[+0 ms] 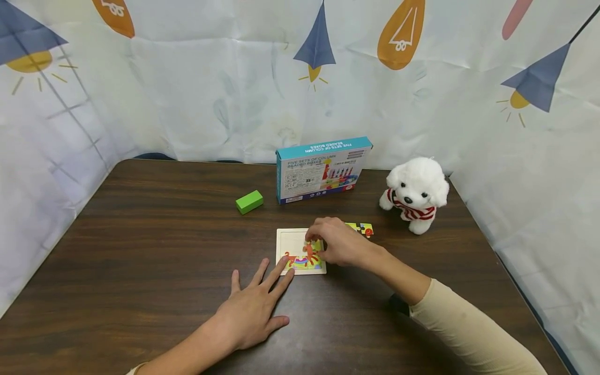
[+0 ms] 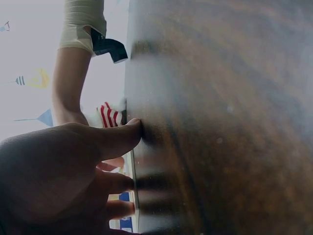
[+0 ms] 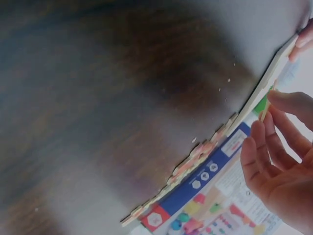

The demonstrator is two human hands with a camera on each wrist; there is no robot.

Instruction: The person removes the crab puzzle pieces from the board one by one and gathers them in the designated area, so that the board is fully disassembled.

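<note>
A small jigsaw puzzle board with a pale wooden rim lies on the dark table, its lower part filled with colourful picture pieces. My left hand is spread flat, fingers straight, with two fingertips over the board's near left corner and the thumb out on the tabletop. Above the board's right side, my right hand pinches a thin puzzle piece between thumb and fingers, edge-on in the right wrist view. Loose puzzle pieces lie just beyond the right hand, partly hidden by it.
Behind the board a blue and white toy box stands upright. A green block lies to its left, and a white plush dog in a striped scarf sits at the right. Printed cloth hangs behind the table.
</note>
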